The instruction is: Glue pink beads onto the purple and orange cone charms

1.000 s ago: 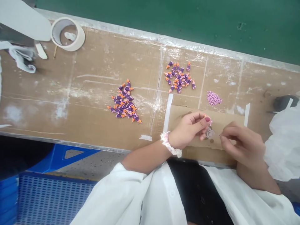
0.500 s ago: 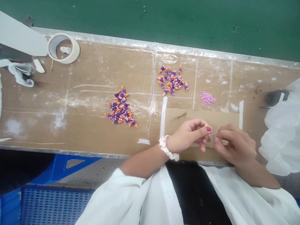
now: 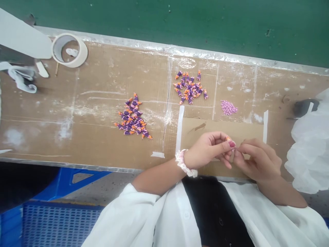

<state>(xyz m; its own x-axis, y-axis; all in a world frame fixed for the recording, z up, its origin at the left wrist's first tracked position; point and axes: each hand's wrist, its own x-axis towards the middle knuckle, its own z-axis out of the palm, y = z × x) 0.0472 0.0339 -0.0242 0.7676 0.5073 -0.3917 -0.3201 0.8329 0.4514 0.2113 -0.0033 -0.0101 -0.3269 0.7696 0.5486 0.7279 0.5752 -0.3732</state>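
Observation:
My left hand point(image 3: 208, 151) pinches a tiny orange-and-purple piece point(image 3: 228, 138) between thumb and fingertips. My right hand point(image 3: 258, 161) holds a thin pin point(image 3: 238, 149) whose tip almost meets that piece, though the exact contact is too small to tell. Both hands hover over a cardboard sheet point(image 3: 221, 130) taped to the bench. Farther up lie two heaps of small purple cones with orange tips point(image 3: 189, 88) point(image 3: 132, 118). Nearer my right hand sits a small pile of pink beads point(image 3: 228, 107).
A masking tape roll point(image 3: 69, 50) and a white cloth point(image 3: 20, 78) lie at the bench's far left. A white plastic bag point(image 3: 309, 144) bulges at the right. A green wall point(image 3: 164, 24) rises behind the bench, and a blue crate point(image 3: 56, 223) sits below its front edge.
My hands have drawn closer together, and the small transparent cup seen earlier near my left fingers no longer shows. The view has shifted slightly since the oldest frame.

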